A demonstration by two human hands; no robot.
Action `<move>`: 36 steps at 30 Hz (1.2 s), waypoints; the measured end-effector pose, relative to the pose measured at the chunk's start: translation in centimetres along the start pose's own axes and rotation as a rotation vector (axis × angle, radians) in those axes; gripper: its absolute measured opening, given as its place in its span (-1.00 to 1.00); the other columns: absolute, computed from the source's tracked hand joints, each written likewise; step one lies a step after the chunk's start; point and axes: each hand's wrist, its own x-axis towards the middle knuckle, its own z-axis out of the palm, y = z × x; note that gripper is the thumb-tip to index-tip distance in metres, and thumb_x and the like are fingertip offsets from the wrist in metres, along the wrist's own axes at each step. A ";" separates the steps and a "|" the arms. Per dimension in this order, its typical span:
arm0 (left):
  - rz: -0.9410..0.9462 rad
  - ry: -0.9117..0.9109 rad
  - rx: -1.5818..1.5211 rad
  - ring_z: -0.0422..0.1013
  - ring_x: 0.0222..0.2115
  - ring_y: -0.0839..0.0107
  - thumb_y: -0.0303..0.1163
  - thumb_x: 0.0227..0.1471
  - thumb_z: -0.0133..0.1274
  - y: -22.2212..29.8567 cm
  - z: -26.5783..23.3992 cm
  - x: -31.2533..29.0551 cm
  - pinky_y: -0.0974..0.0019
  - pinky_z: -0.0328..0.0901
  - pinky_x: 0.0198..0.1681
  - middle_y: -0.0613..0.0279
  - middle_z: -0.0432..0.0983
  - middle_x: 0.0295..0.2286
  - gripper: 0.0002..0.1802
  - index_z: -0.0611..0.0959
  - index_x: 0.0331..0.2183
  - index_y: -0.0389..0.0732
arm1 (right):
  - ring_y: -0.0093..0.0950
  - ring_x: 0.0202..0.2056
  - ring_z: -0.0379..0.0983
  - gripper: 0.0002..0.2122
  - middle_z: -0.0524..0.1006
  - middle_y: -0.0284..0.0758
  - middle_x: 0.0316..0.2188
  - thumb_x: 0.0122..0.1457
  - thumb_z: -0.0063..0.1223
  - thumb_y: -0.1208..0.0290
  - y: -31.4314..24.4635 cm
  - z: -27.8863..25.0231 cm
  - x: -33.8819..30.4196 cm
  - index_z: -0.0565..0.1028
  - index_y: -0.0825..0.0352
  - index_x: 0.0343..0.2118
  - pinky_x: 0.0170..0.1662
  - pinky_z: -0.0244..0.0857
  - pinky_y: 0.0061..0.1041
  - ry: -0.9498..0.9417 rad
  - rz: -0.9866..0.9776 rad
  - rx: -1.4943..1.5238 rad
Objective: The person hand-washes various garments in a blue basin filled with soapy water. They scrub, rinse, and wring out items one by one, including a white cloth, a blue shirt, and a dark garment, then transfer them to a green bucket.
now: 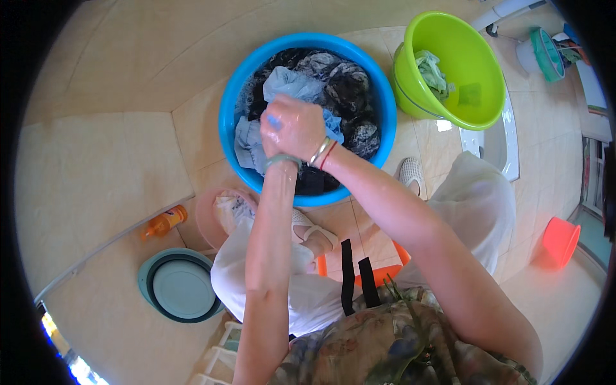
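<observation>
Over a round blue basin (228,138), my two hands are pressed together. My right hand (301,125) is closed, with a silver bangle and a red cord at its wrist. Below it my left hand (271,142), with a pale green bangle at the wrist, is closed too and partly covered. Bits of a light blue cloth (333,126) show between the fingers and beside the right hand, gripped by both. A pale grey-blue cloth (292,83) lies just beyond the hands. Dark patterned wet clothes (346,86) fill the basin, with some suds at its left.
At the upper right stands a lime-green bucket (478,70) with a pale green cloth (433,74) inside. A pink basin (208,221) with cloth, an orange bottle (165,222) and a grey-green basin (149,282) sit left of my legs. A red bucket (560,242) is at the far right.
</observation>
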 end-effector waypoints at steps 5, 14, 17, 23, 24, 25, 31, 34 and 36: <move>0.259 0.025 0.100 0.43 -0.16 0.35 -0.29 0.13 -0.03 -0.9 -2.6 1.0 0.24 0.34 -0.06 0.20 0.50 -0.16 -0.67 0.52 -0.09 -0.24 | -0.16 -0.36 0.49 -0.79 0.53 -0.22 -0.40 0.02 -0.02 0.20 4.8 -0.6 0.9 0.56 0.20 -0.52 -0.34 0.37 -0.17 0.011 0.373 -0.063; 0.459 -0.301 0.672 0.40 -0.14 0.47 -0.40 -0.04 0.26 4.8 2.4 -5.4 0.39 0.27 -0.02 0.27 0.49 -0.13 -0.51 0.55 -0.03 -0.26 | -0.35 -0.02 0.42 -0.44 0.47 -0.22 -0.03 -0.08 0.09 0.50 8.1 -7.2 0.6 0.38 0.20 0.10 0.07 0.26 -0.42 -0.446 0.291 0.461; 0.639 -0.455 0.888 0.38 -0.09 0.47 -0.45 -0.08 0.28 6.2 4.1 -7.0 0.39 0.23 0.04 0.27 0.50 -0.10 -0.49 0.56 -0.02 -0.22 | -0.45 0.01 0.35 -0.22 0.38 -0.23 0.07 -0.14 0.11 0.58 3.9 -9.2 3.3 0.15 0.25 0.26 0.12 0.17 -0.54 -0.755 0.444 0.730; 0.816 -0.426 1.055 0.32 0.04 0.37 -0.55 -0.15 0.22 9.5 3.8 -6.2 0.30 0.16 0.15 0.15 0.45 0.00 -0.38 0.50 0.04 -0.16 | -0.59 -0.30 0.46 -0.57 0.57 -0.42 -0.36 -0.15 0.34 0.41 4.3 -12.2 3.6 0.53 0.34 -0.14 -0.11 0.34 -0.57 -0.561 0.485 0.426; 0.829 -0.387 1.128 0.34 0.03 0.33 -0.53 -0.16 0.24 10.2 3.2 -6.1 0.30 0.16 0.14 0.14 0.46 -0.02 -0.36 0.50 0.05 -0.15 | -0.62 -0.27 0.45 -0.58 0.56 -0.42 -0.31 -0.11 0.30 0.47 4.3 -12.5 3.5 0.51 0.35 -0.11 -0.12 0.34 -0.58 -0.497 0.477 0.547; 0.840 -0.347 1.200 0.35 0.02 0.29 -0.50 -0.17 0.25 11.0 2.5 -5.9 0.30 0.17 0.14 0.13 0.47 -0.04 -0.34 0.49 0.06 -0.13 | -0.63 -0.26 0.45 -0.58 0.55 -0.43 -0.29 -0.08 0.27 0.51 4.3 -13.1 3.4 0.49 0.34 -0.09 -0.13 0.34 -0.59 -0.461 0.498 0.614; 0.595 -0.117 1.830 0.19 0.13 0.14 -0.14 -0.37 0.37 11.0 2.7 -8.3 -0.02 0.02 0.20 0.11 0.34 0.05 -0.07 0.40 0.13 0.10 | -0.65 -0.21 0.43 -0.56 0.52 -0.45 -0.20 -0.02 0.19 0.58 -1.2 -16.2 3.9 0.44 0.31 -0.01 -0.10 0.32 -0.60 -0.355 0.622 0.851; 0.617 -0.115 1.976 0.01 0.22 0.14 0.01 -0.46 0.38 9.7 4.5 -9.3 -0.23 -0.15 0.22 0.15 0.16 0.17 0.03 0.37 0.15 0.19 | -0.65 -0.18 0.42 -0.56 0.51 -0.45 -0.19 -0.02 0.18 0.59 -3.0 -16.5 4.6 0.44 0.31 0.00 -0.05 0.30 -0.60 -0.415 0.458 0.896; 0.776 -0.218 1.950 0.02 0.22 0.15 -0.02 -0.42 0.37 9.0 3.8 -6.8 -0.22 -0.15 0.22 0.14 0.14 0.19 -0.02 0.39 0.13 0.14 | -0.65 -0.17 0.41 -0.58 0.51 -0.46 -0.19 -0.01 0.17 0.59 -4.2 -16.4 5.0 0.45 0.33 -0.01 -0.02 0.28 -0.59 -0.462 0.299 0.832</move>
